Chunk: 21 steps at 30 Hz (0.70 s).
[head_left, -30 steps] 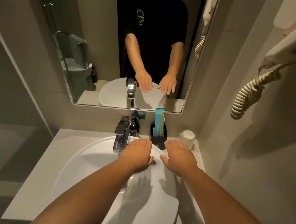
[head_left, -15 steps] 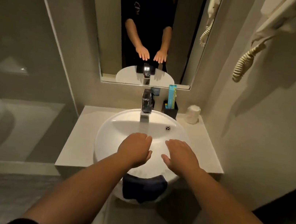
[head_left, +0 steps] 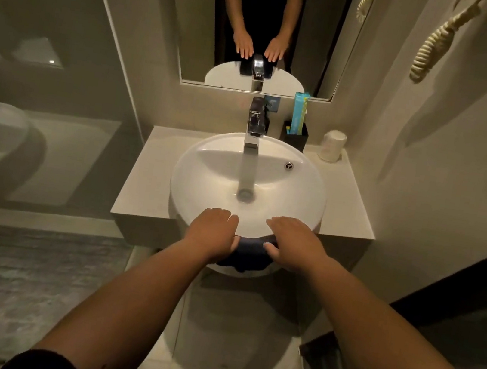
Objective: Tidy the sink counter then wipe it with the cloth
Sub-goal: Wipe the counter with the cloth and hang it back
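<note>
Dim bathroom light falls on the pale tabletop (head_left: 154, 177) around the round white sink (head_left: 307, 190). Your left hand (head_left: 213, 230) and right hand (head_left: 293, 242) hover flat with fingers spread, holding nothing, probably because the cloth (head_left: 250, 245) is right below them. It hangs dark and folded over the sink's front edge.

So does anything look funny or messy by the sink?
A dark cloth is draped over the front rim of the sink, hanging down outside. The left hand and right hand hover over it. Nothing looks spilled.
</note>
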### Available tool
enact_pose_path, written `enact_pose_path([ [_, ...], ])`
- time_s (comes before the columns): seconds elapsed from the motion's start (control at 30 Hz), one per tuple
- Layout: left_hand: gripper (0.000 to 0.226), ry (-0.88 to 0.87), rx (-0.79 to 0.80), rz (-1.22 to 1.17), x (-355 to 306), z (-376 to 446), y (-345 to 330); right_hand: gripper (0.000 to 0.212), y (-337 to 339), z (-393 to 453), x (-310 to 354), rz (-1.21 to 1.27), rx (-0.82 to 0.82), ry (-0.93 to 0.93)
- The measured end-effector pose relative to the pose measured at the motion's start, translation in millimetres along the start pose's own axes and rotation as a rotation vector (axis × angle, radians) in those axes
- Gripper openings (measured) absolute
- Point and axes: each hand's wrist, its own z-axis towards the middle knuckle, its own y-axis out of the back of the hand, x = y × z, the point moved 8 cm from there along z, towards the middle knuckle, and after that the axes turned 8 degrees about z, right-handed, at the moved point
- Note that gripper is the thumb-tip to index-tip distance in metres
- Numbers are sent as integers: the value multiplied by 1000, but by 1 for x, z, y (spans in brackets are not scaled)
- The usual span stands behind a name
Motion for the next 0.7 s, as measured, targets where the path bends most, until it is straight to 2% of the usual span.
enact_pose_path([
  [0.07,37,-29,31,-7,-7,-1,-16,58,-16,-1,-2,8,35,30],
  [0.23,48,-164,79,15,-31,1,-49,39,-45,1,0,10,78,77],
  [0.37,33,-91,124,-6,-30,9,-64,23,-51,8,-4,56,37,16],
  [0.47,24,-98,143,-1,-28,9,-62,19,-45,10,-3,36,38,55],
  [0.6,11,-142,135,19,-23,6,-35,16,-18,10,0,48,82,72],
  [0.7,11,-151,114,11,-14,7,-2,17,18,19,11,110,78,56],
])
